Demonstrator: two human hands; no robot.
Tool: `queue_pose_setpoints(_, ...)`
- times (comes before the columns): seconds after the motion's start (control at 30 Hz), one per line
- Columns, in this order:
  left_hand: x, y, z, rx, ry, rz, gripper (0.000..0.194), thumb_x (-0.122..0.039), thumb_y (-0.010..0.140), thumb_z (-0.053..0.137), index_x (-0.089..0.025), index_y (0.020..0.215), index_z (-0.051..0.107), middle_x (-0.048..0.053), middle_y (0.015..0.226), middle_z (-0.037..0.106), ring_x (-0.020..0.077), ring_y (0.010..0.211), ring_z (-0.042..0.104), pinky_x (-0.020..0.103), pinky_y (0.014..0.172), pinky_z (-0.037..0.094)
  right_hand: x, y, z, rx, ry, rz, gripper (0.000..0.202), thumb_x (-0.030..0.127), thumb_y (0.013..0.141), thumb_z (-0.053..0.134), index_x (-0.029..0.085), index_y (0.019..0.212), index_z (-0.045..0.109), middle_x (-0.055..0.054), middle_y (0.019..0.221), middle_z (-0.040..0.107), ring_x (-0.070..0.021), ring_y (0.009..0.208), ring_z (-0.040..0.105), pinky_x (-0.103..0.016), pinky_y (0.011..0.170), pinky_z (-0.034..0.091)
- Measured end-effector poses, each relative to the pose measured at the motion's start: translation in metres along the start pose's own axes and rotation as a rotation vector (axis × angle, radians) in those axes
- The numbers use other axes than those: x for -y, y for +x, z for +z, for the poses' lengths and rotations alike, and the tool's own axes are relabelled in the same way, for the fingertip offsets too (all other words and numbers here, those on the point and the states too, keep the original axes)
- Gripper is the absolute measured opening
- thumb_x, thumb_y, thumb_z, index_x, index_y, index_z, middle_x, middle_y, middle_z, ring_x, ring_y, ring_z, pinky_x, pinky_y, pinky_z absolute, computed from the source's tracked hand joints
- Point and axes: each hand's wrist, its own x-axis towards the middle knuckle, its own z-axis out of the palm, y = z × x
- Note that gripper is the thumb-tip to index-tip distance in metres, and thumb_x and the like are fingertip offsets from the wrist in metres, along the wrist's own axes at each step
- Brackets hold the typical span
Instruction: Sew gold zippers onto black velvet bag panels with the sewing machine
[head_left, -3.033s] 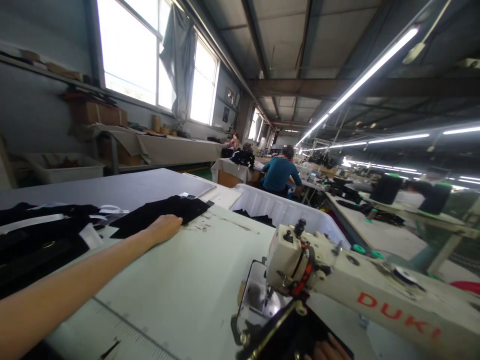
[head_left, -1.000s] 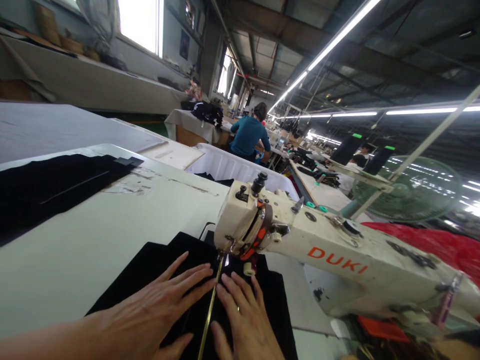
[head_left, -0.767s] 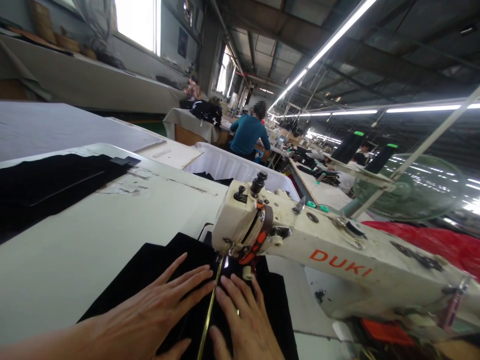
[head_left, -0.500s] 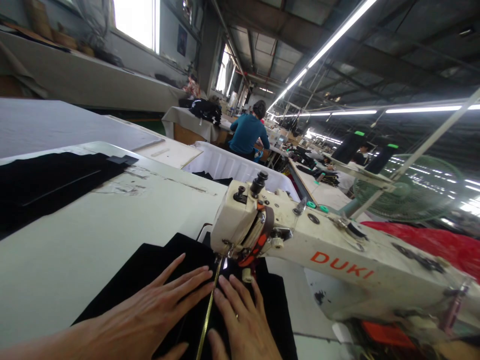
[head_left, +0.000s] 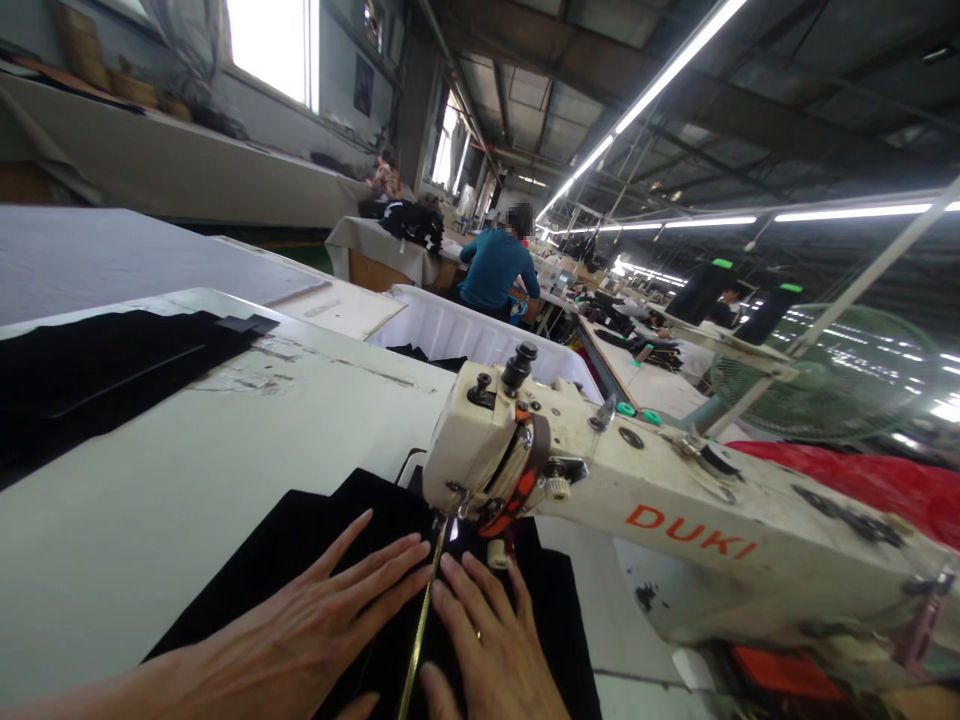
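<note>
Black fabric (head_left: 300,530) lies on the white table under the head of a sewing machine (head_left: 600,470) marked DUKI. A narrow gold strip (head_left: 418,640) runs along the fabric up to the machine's needle area. My left hand (head_left: 330,610) rests flat on the fabric left of the strip, fingers stretched out and apart. Just right of the strip, my right hand (head_left: 487,630) lies on the fabric with its fingers spread and a ring on one finger. Both hands' fingertips are close to the presser area; the needle itself is too small to make out.
More black fabric pieces (head_left: 97,370) lie on the table at the left. Behind the machine stands a white plastic bin (head_left: 487,335) with dark cloth. Beyond it sits a person in a teal top (head_left: 495,270). A green fan (head_left: 825,370) and red cloth (head_left: 862,490) are at the right.
The view has shifted very slightly, so the machine sits a little further right. Both hands keep nearly the same pose beside the gold strip.
</note>
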Motion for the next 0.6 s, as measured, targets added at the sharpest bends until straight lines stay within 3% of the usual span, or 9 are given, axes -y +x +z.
queue_pose_setpoints(0.13,-0.002,0.004,-0.007,-0.011,-0.014,-0.002,0.097,-0.025,0.086,0.064,-0.03,0.164,0.007,0.007,0.167,0.021,0.0335,0.151,0.029,0.059,0.122,0.018,-0.005,0.004,-0.006,0.057,0.016,-0.054,0.066,0.024,0.083,0.065,0.023,0.148,0.049,-0.003,0.156,0.046,-0.0335,0.138,0.052,-0.064,0.117,0.039)
queue_pose_setpoints(0.33,0.0,0.017,-0.024,-0.033,-0.026,0.044,0.097,-0.026,0.086,0.067,-0.031,0.164,0.01,0.009,0.164,0.03,0.0365,0.148,0.034,0.061,0.119,0.03,-0.002,0.011,-0.017,0.094,0.03,0.062,0.068,0.018,0.085,0.061,0.028,0.15,0.045,0.001,0.159,0.043,-0.0319,0.142,0.048,-0.069,0.117,0.034)
queue_pose_setpoints(0.6,0.003,0.018,-0.016,-0.093,-0.027,0.035,0.096,-0.028,0.086,0.068,-0.032,0.164,0.011,0.008,0.165,0.031,0.0356,0.147,0.037,0.057,0.121,0.031,-0.006,0.017,-0.026,0.135,0.065,0.057,0.068,0.018,0.088,0.059,0.028,0.153,0.041,0.002,0.16,0.042,-0.0293,0.146,0.043,-0.067,0.119,0.03)
